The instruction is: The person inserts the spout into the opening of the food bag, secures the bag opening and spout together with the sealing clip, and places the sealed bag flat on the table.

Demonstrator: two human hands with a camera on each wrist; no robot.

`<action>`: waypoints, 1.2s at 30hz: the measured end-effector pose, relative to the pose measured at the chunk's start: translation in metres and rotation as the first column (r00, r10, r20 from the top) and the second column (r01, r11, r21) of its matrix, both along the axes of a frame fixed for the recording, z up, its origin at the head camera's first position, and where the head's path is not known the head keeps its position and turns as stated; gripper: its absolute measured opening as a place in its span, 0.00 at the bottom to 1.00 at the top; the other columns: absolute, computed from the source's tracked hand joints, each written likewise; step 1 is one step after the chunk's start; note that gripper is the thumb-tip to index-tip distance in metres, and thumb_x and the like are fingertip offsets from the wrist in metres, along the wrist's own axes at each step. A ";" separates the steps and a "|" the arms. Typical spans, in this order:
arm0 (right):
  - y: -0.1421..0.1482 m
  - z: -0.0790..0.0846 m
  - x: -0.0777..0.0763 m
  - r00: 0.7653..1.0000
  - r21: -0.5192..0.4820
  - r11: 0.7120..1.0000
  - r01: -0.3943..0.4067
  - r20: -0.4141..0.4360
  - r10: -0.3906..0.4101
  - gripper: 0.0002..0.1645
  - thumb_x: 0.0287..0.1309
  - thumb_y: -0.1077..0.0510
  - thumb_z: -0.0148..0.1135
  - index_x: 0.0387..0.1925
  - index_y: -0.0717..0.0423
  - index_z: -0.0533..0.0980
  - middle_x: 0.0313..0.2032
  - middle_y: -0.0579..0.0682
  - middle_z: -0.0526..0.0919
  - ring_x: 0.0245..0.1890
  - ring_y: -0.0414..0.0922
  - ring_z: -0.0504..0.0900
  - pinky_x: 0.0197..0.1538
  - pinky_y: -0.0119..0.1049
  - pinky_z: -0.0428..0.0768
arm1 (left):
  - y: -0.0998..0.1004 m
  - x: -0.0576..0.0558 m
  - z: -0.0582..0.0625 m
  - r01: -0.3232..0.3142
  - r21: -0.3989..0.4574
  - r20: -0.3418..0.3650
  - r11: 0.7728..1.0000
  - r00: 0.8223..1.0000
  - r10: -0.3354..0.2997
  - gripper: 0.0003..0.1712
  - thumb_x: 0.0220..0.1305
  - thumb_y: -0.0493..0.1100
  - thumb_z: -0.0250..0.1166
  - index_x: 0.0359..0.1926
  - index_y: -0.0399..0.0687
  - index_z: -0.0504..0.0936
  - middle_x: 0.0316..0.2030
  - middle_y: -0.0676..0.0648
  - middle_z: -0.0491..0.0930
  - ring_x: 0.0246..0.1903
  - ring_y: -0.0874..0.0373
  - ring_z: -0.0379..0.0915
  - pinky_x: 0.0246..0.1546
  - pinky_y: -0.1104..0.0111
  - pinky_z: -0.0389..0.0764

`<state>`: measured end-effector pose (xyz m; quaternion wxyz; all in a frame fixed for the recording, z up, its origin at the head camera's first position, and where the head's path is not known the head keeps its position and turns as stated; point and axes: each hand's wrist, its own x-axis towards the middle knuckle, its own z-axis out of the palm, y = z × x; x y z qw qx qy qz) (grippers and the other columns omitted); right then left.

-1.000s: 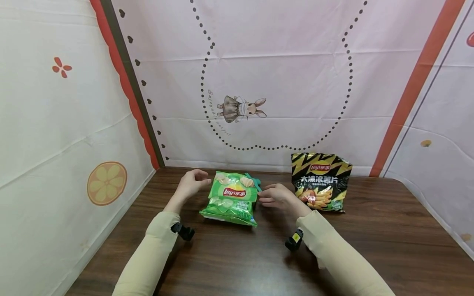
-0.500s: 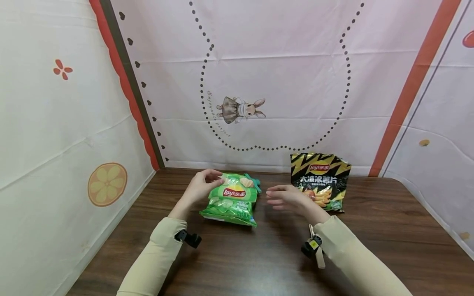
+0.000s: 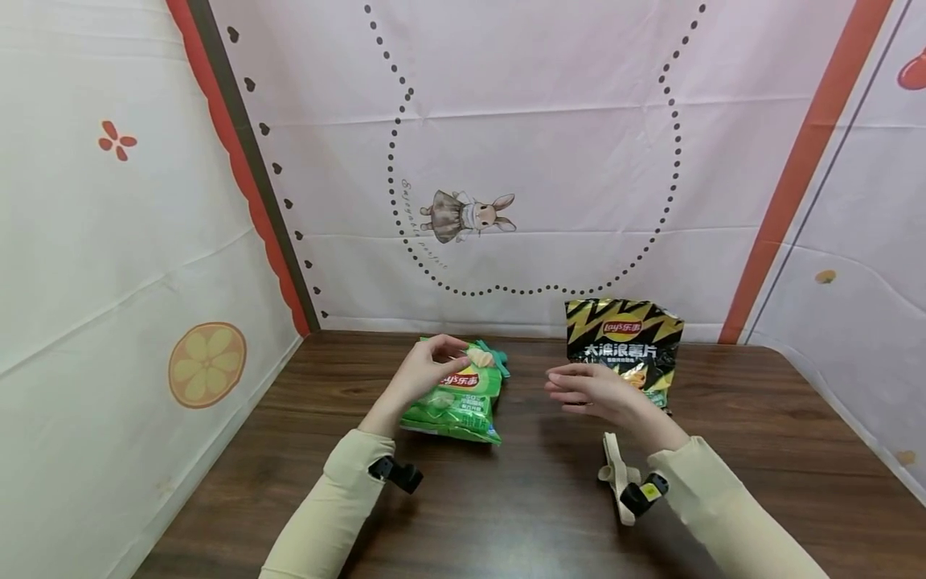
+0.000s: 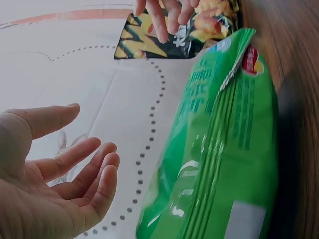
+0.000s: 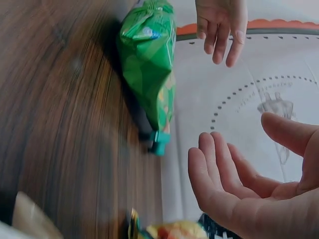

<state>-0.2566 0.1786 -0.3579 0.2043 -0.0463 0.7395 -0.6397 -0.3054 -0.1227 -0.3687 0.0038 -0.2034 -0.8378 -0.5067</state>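
Note:
A green Lay's chip bag (image 3: 456, 416) lies on the table, with a teal clip (image 3: 497, 358) on its far right corner. My left hand (image 3: 427, 370) overlaps the bag's left part in the head view. In the left wrist view that hand's relaxed fingers (image 4: 92, 174) hang apart from the bag, holding nothing. To the right of the bag, my right hand (image 3: 596, 390) hovers with loosely bent fingers and an empty palm. It covers the lower part of a black and yellow Lay's bag (image 3: 624, 330) that stands against the back cloth.
A beige clip (image 3: 615, 474) lies on the brown wooden table (image 3: 477, 507) beneath my right wrist, partly covered by the wrist camera (image 3: 640, 497). Printed white cloth (image 3: 550, 161) hangs along the back, with more at the left and right sides.
My left hand has moved right, from beside the green bag to over it. My right hand has drawn away rightward from the teal clip, uncovering the beige clip. Both bags stay put.

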 end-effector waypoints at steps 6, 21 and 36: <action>0.022 -0.003 0.011 1.000 0.036 0.999 0.001 -0.003 -0.001 0.35 0.67 0.51 0.53 0.66 0.70 0.59 0.46 0.46 0.83 0.46 0.39 0.83 0.55 0.42 0.77 | 0.014 -0.001 -0.006 0.046 0.011 0.002 0.999 0.999 -0.046 0.19 0.62 0.46 0.65 0.52 0.43 0.79 0.43 0.46 0.82 0.41 0.55 0.77 0.41 0.64 0.78; 0.060 -0.026 0.042 0.997 0.247 0.967 0.068 -0.038 -0.061 0.37 0.63 0.47 0.58 0.64 0.69 0.63 0.55 0.63 0.78 0.53 0.51 0.80 0.51 0.44 0.79 | 0.044 0.007 -0.009 0.107 -0.009 0.026 0.994 0.994 -0.107 0.17 0.61 0.51 0.66 0.49 0.54 0.80 0.42 0.51 0.82 0.42 0.58 0.76 0.42 0.65 0.77; 0.087 -0.050 0.065 0.999 0.356 0.933 0.052 -0.030 -0.044 0.37 0.60 0.51 0.62 0.61 0.72 0.65 0.52 0.66 0.79 0.43 0.44 0.81 0.41 0.41 0.80 | 0.063 0.008 -0.015 0.135 -0.032 0.030 0.990 0.990 -0.134 0.16 0.60 0.53 0.65 0.47 0.55 0.81 0.40 0.53 0.82 0.38 0.61 0.76 0.40 0.66 0.77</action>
